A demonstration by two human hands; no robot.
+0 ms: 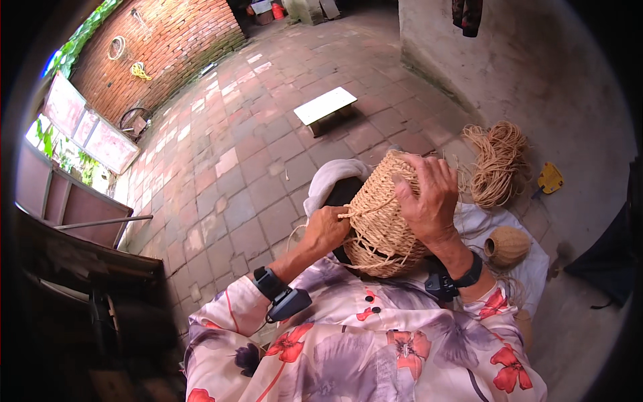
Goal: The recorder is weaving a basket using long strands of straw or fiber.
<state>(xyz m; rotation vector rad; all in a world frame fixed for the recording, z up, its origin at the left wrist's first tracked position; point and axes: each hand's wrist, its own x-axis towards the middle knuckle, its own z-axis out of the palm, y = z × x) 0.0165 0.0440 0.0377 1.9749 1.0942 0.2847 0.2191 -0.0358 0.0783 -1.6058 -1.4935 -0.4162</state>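
A tan woven basket (382, 208) lies tilted over my lap, its weave tight in the upper part and gapped lower down. At its left side my left hand (327, 229) is closed, with a short twisted cord (345, 215) running from its fingertips to the weave. My right hand (434, 194) wraps over the basket's upper right side, fingers bent along the rim and thumb against the weave. What lies under the right palm is hidden. Behind the basket, a pale cloth (329, 178) drapes over a dark form on my lap.
To the right lie a big bundle of loose tan cord (497, 164), a yellow flyswatter-like paddle (550, 178) and a small round woven pot (508, 246) on a white sheet (536, 258). A low white-topped stool (325, 105) stands ahead on the brick floor, with a wall (529, 87) at right.
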